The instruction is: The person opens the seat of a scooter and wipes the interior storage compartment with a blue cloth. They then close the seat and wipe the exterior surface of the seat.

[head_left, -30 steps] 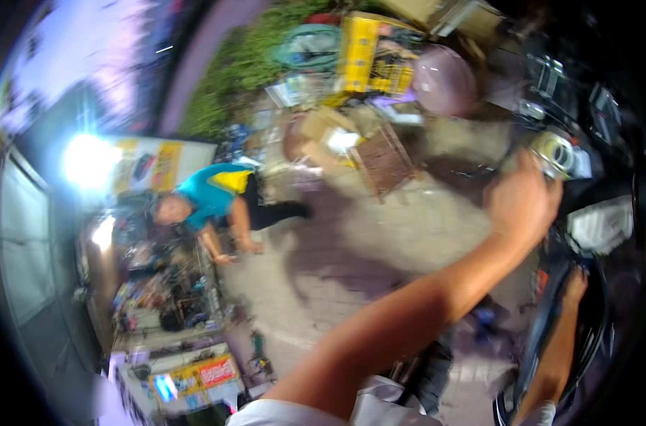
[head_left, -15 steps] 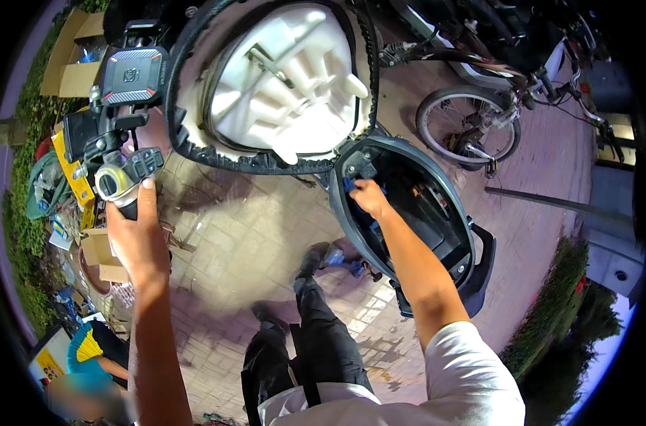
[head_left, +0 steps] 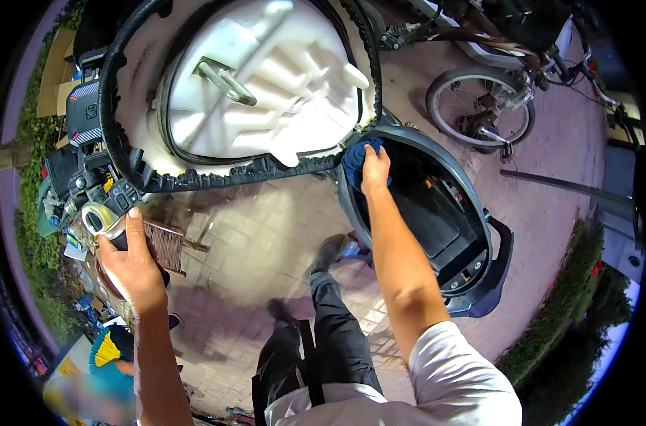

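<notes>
My left hand (head_left: 134,275) is wrapped round a scooter's handlebar grip (head_left: 117,241), its thumb beside the switch block (head_left: 126,196). In my right hand (head_left: 375,172) is a bunched dark blue cloth (head_left: 353,165), held at the front end of the open under-seat storage box (head_left: 426,231). The scooter's seat (head_left: 266,92) stands raised, its white ribbed underside and metal latch loop (head_left: 227,81) facing me. Small orange and whitish items, too small to name, show along the box's right inner wall.
A bicycle wheel (head_left: 480,110) is beyond the box at right. A black grab rail (head_left: 504,255) curves round the scooter's rear. Cardboard boxes (head_left: 55,85) and a woven stool (head_left: 165,245) are at left. Another person (head_left: 110,355) is at lower left on the paved ground.
My right hand has moved up toward the seat hinge, and more of the blue cloth shows in it. The handlebar and seat now appear farther left; my left hand stays on the grip.
</notes>
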Demonstrator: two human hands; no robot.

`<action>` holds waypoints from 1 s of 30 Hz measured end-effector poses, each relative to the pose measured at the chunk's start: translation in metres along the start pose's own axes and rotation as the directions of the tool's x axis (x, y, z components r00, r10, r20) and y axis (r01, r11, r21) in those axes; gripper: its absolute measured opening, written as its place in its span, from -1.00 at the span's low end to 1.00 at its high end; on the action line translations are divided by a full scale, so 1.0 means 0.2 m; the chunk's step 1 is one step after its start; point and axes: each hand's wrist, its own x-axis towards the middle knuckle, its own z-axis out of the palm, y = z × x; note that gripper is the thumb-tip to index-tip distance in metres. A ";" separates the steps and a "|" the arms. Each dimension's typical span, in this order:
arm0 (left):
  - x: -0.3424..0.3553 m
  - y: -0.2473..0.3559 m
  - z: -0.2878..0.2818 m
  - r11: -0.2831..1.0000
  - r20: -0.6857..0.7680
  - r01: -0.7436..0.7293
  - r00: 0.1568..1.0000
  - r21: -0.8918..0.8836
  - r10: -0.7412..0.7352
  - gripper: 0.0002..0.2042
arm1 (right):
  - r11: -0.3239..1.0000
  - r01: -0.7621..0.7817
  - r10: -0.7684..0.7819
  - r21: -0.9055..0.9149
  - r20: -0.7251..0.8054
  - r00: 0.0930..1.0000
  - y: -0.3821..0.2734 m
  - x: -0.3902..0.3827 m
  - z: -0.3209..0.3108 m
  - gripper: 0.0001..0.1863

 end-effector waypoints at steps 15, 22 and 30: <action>0.02 0.02 0.03 0.993 -0.019 0.067 0.998 0.092 -0.065 -0.60 | 0.692 -0.303 0.465 0.655 -0.084 0.881 -0.12 0.18 -0.06 -0.75; 0.03 -0.01 0.00 0.999 -0.039 -0.017 0.999 0.047 0.019 -0.62 | 0.993 0.004 -0.022 0.115 0.155 0.988 -0.05 -0.04 -0.03 -0.33; 0.03 0.03 0.03 0.993 -0.027 -0.112 0.993 0.047 0.114 -0.60 | 0.563 0.344 0.430 -0.751 0.622 0.654 -0.10 -0.23 -0.70 -0.29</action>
